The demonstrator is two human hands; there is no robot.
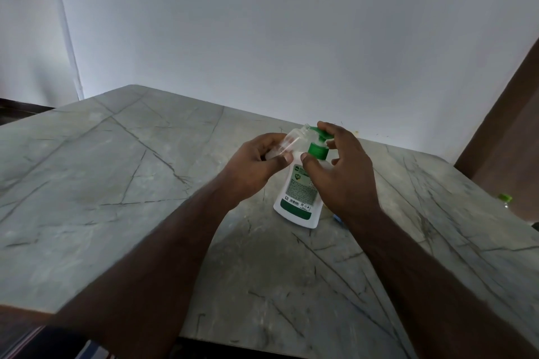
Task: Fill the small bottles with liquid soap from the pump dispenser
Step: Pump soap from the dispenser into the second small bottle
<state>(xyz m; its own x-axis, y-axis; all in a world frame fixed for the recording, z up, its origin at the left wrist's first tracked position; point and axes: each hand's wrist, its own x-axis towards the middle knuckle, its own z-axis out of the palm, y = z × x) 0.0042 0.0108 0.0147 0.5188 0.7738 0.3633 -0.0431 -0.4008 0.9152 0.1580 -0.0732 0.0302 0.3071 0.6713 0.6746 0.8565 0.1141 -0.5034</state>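
Holding the bottle (291, 141) in my left hand (256, 166), fingers curled round its lower half, I had it tilted, long axis running from lower left to upper right, open mouth pointing up at the green pump (319, 137). My right hand (341, 172) had a fingertip on the pump head and the thumb against the collar, the other fingers loose. The dispenser (300, 198) stood upright near the worktop's (116, 183) far right edge, label toward me. To do it well, I judged the mouth had to sit right under the spout before pressing, strokes slow and the dispenser steadied. A green-capped thing (504, 198) showed at the right edge.
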